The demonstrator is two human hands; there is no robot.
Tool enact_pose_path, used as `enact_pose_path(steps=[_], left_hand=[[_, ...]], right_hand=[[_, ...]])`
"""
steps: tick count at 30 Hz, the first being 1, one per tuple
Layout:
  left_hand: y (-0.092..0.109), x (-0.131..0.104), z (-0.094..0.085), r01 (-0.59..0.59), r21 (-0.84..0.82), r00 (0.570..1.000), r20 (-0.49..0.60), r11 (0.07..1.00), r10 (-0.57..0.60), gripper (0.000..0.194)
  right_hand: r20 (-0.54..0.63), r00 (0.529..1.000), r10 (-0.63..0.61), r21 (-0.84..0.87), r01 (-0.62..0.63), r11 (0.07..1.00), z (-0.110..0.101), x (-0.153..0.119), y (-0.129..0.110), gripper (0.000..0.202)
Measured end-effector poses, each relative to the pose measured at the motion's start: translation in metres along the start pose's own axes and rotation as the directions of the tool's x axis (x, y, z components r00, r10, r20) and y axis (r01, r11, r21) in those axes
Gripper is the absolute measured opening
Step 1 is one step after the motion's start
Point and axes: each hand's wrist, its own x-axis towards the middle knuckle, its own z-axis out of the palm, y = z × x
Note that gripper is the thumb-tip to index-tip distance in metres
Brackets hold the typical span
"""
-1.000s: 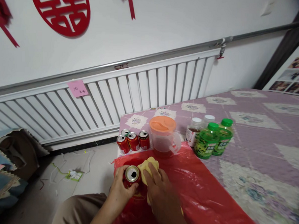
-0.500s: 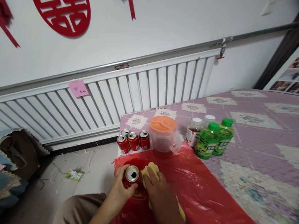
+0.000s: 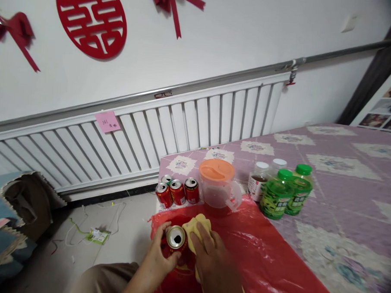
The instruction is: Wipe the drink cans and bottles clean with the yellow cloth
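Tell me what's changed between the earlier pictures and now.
The right hand and yellow cloth slid nearer, then away again, beside the red can. The view tilted up slightly. Nothing was picked up or released: the left hand still holds the can; the pitcher and bottles stayed put.

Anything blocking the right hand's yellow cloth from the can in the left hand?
Nothing visible. The yellow cloth in the right hand is right beside the red can. The left hand wraps the can's far-left and near sides; cloth-can contact is unclear.
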Motion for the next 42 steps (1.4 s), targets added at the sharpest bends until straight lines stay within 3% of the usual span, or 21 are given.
enact_pose_path(steps=[13,20,25,35,42], left_hand=[[0.002,-0.003,-0.001,0.008,-0.032,0.999,0.051,0.999,-0.007,0.073],[0.003,-0.005,0.006,-0.005,0.097,0.997,-0.079,0.995,0.013,0.080],[0.005,-0.005,0.007,-0.081,0.209,0.982,-0.150,0.975,0.114,0.063],[0.008,-0.002,0.001,-0.113,0.187,0.987,-0.088,0.976,0.132,0.056],[0.010,-0.002,-0.003,-0.080,0.152,0.994,-0.057,0.985,0.089,0.062]], right_hand=[[0.075,0.997,-0.022,-0.117,0.031,0.993,0.012,-0.008,-0.002,0.051],[0.091,0.996,0.007,-0.093,0.002,0.996,0.012,-0.009,-0.003,0.050],[0.120,0.993,0.003,-0.062,0.004,0.998,0.006,-0.007,-0.003,0.048],[0.066,0.998,-0.020,0.021,0.019,1.000,-0.004,-0.003,-0.002,0.047],[0.127,0.991,-0.031,-0.053,0.038,0.998,0.006,-0.007,-0.005,0.046]])
